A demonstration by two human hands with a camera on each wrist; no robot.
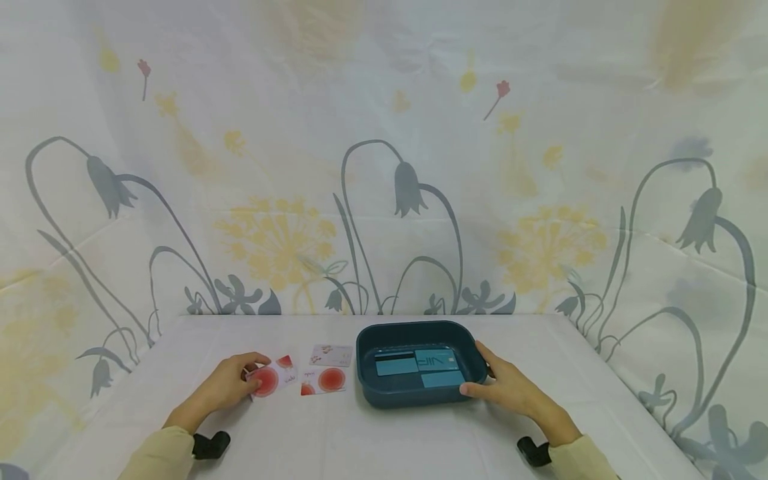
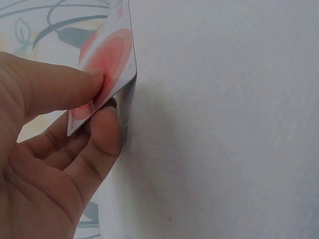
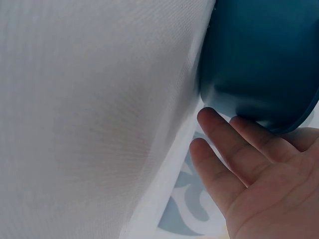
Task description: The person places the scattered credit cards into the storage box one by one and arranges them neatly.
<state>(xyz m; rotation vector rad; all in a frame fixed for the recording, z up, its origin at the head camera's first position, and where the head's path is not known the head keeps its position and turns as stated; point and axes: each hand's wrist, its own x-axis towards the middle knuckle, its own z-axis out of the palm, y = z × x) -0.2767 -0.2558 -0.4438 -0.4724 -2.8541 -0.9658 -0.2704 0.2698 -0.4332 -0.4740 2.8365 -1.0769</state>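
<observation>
In the head view, the left hand (image 1: 225, 385) pinched a red-circle card (image 1: 273, 379) at 9 o'clock from the teal tray (image 1: 414, 399); a floral card (image 1: 331, 355) and a second red-circle card (image 1: 327, 381) lay between, 3 blue cards (image 1: 443, 379) inside the tray. The right hand (image 1: 507, 385) touched the tray's 4 o'clock corner. The left wrist view showed thumb on printed face, finger curled beneath; a light edge pinch seemed wise against bending. In the right wrist view, nearly straight fingers lay along the outer wall; gentle, even pressure suited steadying.
</observation>
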